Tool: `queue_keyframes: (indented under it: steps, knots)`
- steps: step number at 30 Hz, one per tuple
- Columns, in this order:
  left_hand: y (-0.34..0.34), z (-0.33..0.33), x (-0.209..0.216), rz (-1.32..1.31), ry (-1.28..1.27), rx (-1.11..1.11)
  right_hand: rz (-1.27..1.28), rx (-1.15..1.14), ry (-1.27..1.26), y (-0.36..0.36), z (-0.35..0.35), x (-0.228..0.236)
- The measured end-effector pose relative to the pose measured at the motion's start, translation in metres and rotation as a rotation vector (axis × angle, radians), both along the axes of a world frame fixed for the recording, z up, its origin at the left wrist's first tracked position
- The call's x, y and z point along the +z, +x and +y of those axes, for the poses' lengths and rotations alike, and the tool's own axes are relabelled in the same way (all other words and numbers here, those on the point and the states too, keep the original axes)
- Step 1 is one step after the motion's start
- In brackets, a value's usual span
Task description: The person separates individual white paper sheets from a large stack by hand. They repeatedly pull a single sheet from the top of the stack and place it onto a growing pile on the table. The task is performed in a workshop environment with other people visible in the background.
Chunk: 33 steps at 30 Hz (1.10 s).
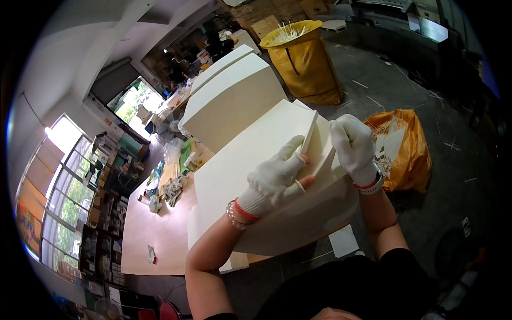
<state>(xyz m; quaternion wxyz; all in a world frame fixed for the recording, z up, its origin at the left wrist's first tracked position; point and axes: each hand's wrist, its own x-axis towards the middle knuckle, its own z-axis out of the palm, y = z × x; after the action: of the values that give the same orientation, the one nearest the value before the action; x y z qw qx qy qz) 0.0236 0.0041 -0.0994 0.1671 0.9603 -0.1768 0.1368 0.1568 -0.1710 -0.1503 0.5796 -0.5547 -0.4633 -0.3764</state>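
A thick stack of white paper sheets [256,144] lies on the table in front of me, its right edge toward my hands. My left hand [274,178], in a white knit glove with bare fingertips, is closed on the raised right edge of the upper sheets. Beyond that edge, my right hand [352,141], also gloved in white, is curled into a fist close to the stack's side. Whatever its fingers hold is hidden. Lower sheets [320,144] show between the two hands.
Taller white stacks [234,101] stand behind. On the left, the wooden table [154,240] bears gloves [173,189] and small clutter. A yellow sack of paper strips [306,69] and an orange bag of scraps [413,154] stand on the floor, where strips lie scattered.
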Motion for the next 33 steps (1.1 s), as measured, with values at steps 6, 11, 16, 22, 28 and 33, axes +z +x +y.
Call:
queue_keyframes:
  steps: [6, 11, 16, 22, 28, 33]
  knots:
    - [-0.006, -0.002, 0.005, 0.05, 0.005, 0.08, -0.069, -0.001, -0.01, -0.001, -0.001, 0.0]
    - [-0.006, 0.0, 0.003, -0.005, -0.015, 0.01, 0.024, 0.081, -0.004, -0.001, -0.001, 0.001]
    - [-0.01, -0.004, 0.0, -0.047, -0.082, -0.028, 0.145, 0.032, -0.019, -0.006, 0.004, 0.002]
    - [-0.003, -0.002, 0.007, 0.057, -0.026, -0.067, -0.01, -0.031, -0.038, -0.002, 0.0, 0.0]
    - [0.003, 0.006, -0.013, -0.141, -0.071, -0.103, -0.021, -0.015, -0.032, -0.003, 0.001, -0.001]
    - [0.002, 0.003, -0.01, -0.152, -0.009, -0.087, 0.106, 0.055, -0.017, -0.005, 0.001, -0.001]
